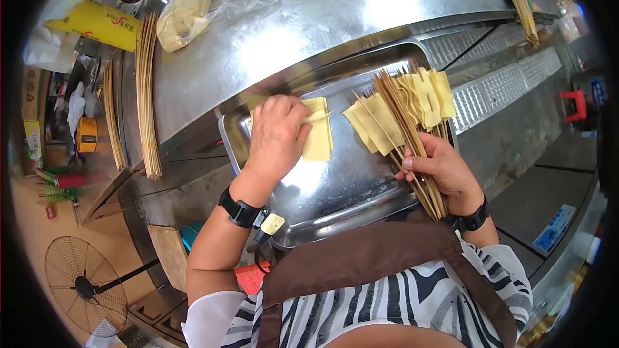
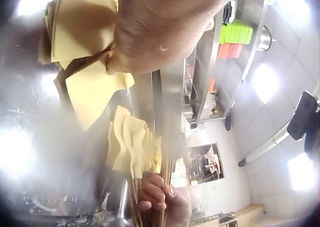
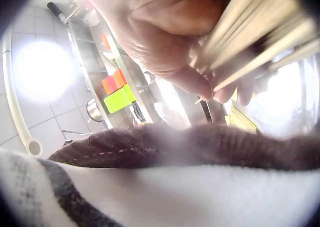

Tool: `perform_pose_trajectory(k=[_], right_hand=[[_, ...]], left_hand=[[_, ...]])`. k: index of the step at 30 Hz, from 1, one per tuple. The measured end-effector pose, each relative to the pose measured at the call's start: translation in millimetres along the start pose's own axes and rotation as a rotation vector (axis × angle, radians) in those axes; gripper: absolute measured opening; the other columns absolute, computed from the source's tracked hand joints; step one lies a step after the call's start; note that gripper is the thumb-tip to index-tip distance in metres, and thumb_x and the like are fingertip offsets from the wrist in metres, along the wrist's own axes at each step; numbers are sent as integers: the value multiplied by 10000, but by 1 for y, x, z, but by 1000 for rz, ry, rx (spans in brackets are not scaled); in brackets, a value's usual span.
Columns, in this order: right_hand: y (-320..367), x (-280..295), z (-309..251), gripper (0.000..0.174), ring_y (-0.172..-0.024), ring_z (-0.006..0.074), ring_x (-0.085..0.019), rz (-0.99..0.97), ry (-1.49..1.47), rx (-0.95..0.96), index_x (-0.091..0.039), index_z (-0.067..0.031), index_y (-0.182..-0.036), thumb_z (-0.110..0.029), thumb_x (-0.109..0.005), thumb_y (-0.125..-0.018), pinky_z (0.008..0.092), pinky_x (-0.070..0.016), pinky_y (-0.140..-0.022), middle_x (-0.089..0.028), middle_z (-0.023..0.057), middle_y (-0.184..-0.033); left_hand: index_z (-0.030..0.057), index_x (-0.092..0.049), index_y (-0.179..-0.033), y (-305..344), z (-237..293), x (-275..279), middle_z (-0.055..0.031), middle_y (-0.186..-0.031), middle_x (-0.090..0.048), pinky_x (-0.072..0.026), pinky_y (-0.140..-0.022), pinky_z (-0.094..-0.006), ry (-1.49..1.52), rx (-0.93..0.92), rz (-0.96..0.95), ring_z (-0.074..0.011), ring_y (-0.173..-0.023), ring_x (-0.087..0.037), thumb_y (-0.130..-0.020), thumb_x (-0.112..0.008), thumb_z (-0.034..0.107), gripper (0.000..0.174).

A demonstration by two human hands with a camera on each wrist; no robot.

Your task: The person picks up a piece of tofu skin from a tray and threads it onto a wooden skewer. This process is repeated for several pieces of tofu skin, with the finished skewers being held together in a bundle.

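A stack of thin yellow tofu sheets lies at the left of a shiny metal tray. Over it, my left hand pinches the edge of a top sheet, which bends up away from the pile. My right hand grips a bundle of bamboo skewers above the tray's right side. Folded tofu pieces are threaded on skewers at this hand. More skewered tofu stands beyond the bundle, near the right rim. In the right wrist view, skewers cross the palm and the fingers curl round them.
Behind the tray runs a steel counter with a plastic bag on it. Long skewer bundles lie at the counter's left, another bundle at its far right. A standing fan is at lower left.
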State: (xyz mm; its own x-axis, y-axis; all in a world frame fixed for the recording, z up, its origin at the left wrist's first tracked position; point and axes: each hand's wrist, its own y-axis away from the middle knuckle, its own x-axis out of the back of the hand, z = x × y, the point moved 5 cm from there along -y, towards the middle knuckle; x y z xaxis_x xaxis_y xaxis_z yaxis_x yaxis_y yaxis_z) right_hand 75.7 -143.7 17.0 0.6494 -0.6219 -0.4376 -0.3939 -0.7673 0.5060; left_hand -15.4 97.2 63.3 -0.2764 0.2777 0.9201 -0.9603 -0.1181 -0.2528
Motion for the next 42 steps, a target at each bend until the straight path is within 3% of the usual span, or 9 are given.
perform_pose_trajectory(k=[6, 9, 11, 17, 18, 23, 29, 32, 42], right_hand=[[-1, 0, 0, 109, -636, 94, -602, 9, -6, -14, -538, -34, -922, -23, -620, -851, 287, -532, -757, -583, 9, -762], [0, -1, -1, 126, -618, 101, -609, 16, -6, -26, -534, -38, -906, -9, -635, -836, 281, -533, -734, -592, 20, -750], [1, -2, -2, 135, -611, 106, -613, 18, -6, -32, -533, -40, -897, -4, -643, -829, 276, -534, -716, -596, 26, -745], [1, -2, 0, 155, -618, 130, -630, 2, -12, -12, -532, -43, -887, -1, -665, -818, 243, -531, -635, -610, 44, -732], [1, -3, -1, 154, -627, 132, -632, 6, -17, -17, -532, -42, -886, 1, -664, -820, 238, -530, -619, -611, 46, -736], [3, -4, -2, 151, -662, 133, -633, 11, -26, -33, -526, -37, -893, 3, -657, -829, 230, -528, -582, -612, 59, -766], [-1, -2, 3, 169, -650, 130, -633, -5, 14, -21, -512, -30, -911, 0, -657, -829, 233, -524, -596, -613, 60, -765], [1, -2, 2, 173, -642, 129, -635, -2, 30, -24, -509, -30, -912, 0, -657, -829, 237, -524, -610, -614, 61, -766], [1, -5, 1, 172, -643, 144, -637, 5, 18, -47, -515, -24, -924, 16, -652, -828, 231, -521, -580, -614, 75, -778]], left_hand=[[63, -553, -821, 9, -2, -3, -66, -932, -588, -415, -800, -362, 28, -1, 49, -242, -912, -556, -690, -690, 5, 197], [65, -525, -807, 18, -14, -11, -45, -918, -620, -453, -746, -311, 510, 201, 78, -164, -845, -582, -766, -655, -7, 154], [62, -552, -875, 24, -21, -22, -35, -938, -641, -472, -722, -254, 1206, 528, 103, -113, -818, -601, -845, -624, 27, 85], [31, -533, -1084, 10, -7, -40, -65, -939, -664, -537, -685, -262, 1714, 832, 269, -103, -773, -638, -926, -563, 91, 172], [29, -526, -1156, 12, -9, -47, -102, -1052, -648, -546, -779, -335, 1697, 854, 251, -182, -904, -653, -946, -515, 101, 223], [18, -566, -1121, 6, 1, -62, -106, -1061, -645, -536, -838, -358, 1802, 977, 266, -196, -935, -651, -935, -512, 69, 201], [27, -567, -1093, -7, 10, -55, -63, -977, -668, -535, -750, -282, 1680, 814, 122, -137, -890, -646, -918, -556, 73, 181], [31, -541, -1173, -11, 6, -55, -41, -965, -663, -533, -660, -248, 1353, 800, 117, -103, -831, -643, -937, -546, 100, 246], [3, -496, -1223, -26, 8, -31, -48, -1061, -633, -517, -676, -231, 1364, 549, 319, -90, -845, -627, -957, -506, 86, 279]])
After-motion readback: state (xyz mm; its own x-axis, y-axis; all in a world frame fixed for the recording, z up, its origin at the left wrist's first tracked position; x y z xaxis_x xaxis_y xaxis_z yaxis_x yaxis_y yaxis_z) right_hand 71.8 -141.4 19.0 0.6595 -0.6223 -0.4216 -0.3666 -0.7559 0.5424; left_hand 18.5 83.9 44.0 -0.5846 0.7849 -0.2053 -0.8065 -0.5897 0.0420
